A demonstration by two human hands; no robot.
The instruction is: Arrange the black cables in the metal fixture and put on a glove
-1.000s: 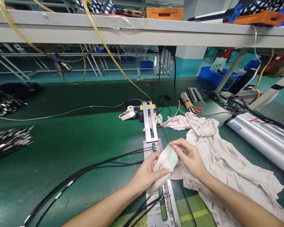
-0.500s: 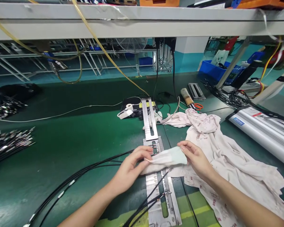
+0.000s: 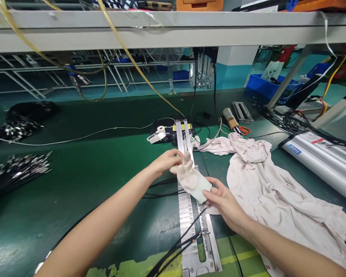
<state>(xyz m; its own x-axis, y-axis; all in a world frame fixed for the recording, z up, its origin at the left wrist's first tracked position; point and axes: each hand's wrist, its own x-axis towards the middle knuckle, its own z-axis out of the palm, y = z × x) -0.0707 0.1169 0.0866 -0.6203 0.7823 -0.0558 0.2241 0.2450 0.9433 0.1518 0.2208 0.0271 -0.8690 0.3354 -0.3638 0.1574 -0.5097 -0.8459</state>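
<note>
A white work glove (image 3: 192, 181) with a pale green cuff hangs between my hands above the metal fixture (image 3: 187, 209). My left hand (image 3: 168, 159) is closed at the glove's finger end, pinching it. At the cuff, my right hand (image 3: 219, 196) grips the edge between thumb and fingers. The glove's fingers stand apart and point up and away from me. Under the glove, black cables (image 3: 180, 246) with metal tips lie across the fixture. A crumpled, pale printed cloth (image 3: 256, 181) spreads to the right of my right hand.
A black control box (image 3: 168, 134) stands behind the fixture. Orange-handled scissors (image 3: 244, 130) lie at the back right, near a silver metal device (image 3: 320, 154). Bundles of black cables (image 3: 20, 169) rest at the left. A shelf beam (image 3: 161, 36) crosses overhead, with yellow hoses hanging down.
My left hand has moved up and away to the glove's fingers. The glove has turned from lying sideways to slanting away, its fingers now showing. My right hand has shifted slightly left and nearer.
</note>
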